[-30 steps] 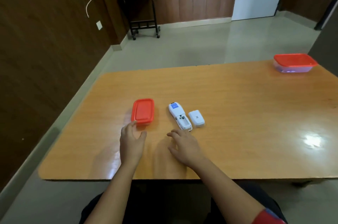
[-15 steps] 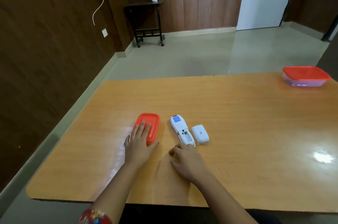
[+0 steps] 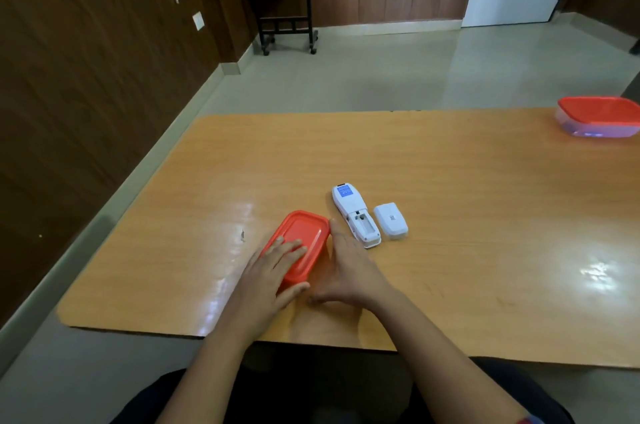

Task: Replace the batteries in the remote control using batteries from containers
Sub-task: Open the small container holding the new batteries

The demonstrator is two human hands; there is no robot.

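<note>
Glossy wooden table point(image 3: 467, 202), left hand point(image 3: 268, 273) flat on rounded red lid point(image 3: 309, 232).

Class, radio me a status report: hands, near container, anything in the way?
Left hand flat atop the closed near container, right hand against its side. Remote, compartment open, and battery cover lie just right, not blocking.

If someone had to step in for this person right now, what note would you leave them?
The left hand lies flat on the near red-lidded box; the right hand touches its right side. It is still closed.
The remote lies back up, its cover off beside it; the slot looks empty.
A second box sits far right.
Left: open a box, fit batteries, refit cover.
</note>
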